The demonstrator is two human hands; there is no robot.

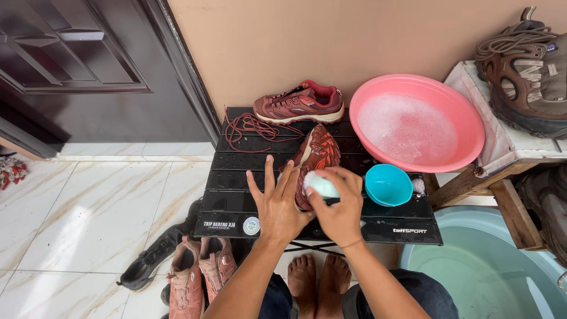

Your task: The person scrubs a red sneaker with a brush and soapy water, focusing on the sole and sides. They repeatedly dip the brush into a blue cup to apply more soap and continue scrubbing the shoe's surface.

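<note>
Right hand (338,204) grips a pale green brush (322,185), scrubbing a maroon shoe (316,155) steadied by the open left hand (277,204). Its unlaced mate (299,103) waits, apparently unscrubbed, beside a soapy pink basin (466,112).

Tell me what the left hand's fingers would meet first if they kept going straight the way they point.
Probably the loose red laces on the black table, ahead of the left hand; depth is unclear.

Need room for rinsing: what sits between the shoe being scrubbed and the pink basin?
Nothing on the direct line: bare black table separates shoe and basin, head view.
</note>
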